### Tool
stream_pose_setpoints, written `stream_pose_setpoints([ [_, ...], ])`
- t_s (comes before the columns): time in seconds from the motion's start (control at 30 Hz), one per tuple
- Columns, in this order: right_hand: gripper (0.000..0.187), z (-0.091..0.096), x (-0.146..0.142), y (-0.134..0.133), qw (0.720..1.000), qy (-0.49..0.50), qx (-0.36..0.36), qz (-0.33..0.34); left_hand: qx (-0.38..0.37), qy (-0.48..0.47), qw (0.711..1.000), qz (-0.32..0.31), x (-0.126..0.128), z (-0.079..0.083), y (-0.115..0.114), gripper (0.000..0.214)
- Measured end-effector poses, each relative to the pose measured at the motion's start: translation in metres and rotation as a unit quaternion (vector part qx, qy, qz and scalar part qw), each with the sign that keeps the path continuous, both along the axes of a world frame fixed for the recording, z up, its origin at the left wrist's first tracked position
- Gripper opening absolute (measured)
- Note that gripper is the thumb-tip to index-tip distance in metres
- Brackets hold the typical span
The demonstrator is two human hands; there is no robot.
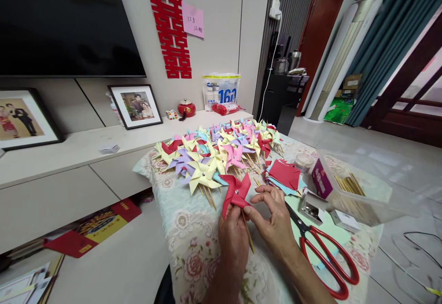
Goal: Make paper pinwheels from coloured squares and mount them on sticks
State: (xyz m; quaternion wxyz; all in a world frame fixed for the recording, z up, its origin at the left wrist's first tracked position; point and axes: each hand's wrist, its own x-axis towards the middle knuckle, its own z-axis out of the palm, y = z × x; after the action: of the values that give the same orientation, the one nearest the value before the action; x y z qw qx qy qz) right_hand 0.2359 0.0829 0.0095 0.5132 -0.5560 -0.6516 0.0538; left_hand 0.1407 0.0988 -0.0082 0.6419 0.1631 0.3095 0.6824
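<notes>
A red paper pinwheel (236, 192) with a small pin at its centre is held up above the flowered tablecloth. My left hand (233, 230) is closed around its lower part, and its wooden stick (249, 234) slants down between my hands. My right hand (274, 216) is beside it, thumb at the lower right blade and fingers curved apart above; whether it pinches the paper is hard to make out. Just beyond lies a heap of finished pinwheels (203, 174) in yellow, purple, pink, red and blue.
Red-handled scissors (326, 253) lie right of my right hand, by a small box of pins (311, 208). Behind are stacked paper squares (285, 175) and a clear plastic bin (366, 207) holding wooden sticks (350, 185). A white cabinet (120, 156) runs along the wall.
</notes>
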Motion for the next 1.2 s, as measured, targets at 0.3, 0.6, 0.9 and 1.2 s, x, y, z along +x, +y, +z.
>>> stream_pose_setpoints([
  [0.3,0.013,-0.003,-0.004,0.000,1.000,0.014,-0.015,-0.018,-0.026,-0.064,0.995,-0.068,0.008,0.024,-0.010,0.025],
  [0.6,0.011,-0.001,-0.004,-0.001,0.999,-0.024,0.022,-0.044,-0.048,-0.040,0.997,-0.040,0.012,0.016,-0.013,0.026],
  [0.9,0.023,0.000,0.009,0.004,0.972,0.228,-0.054,0.014,-0.050,-0.052,0.996,-0.056,0.003,0.009,-0.005,0.027],
  [1.2,0.047,0.004,0.016,0.011,0.812,0.521,-0.221,0.142,-0.085,-0.077,0.987,-0.113,-0.005,0.018,-0.005,0.020],
])
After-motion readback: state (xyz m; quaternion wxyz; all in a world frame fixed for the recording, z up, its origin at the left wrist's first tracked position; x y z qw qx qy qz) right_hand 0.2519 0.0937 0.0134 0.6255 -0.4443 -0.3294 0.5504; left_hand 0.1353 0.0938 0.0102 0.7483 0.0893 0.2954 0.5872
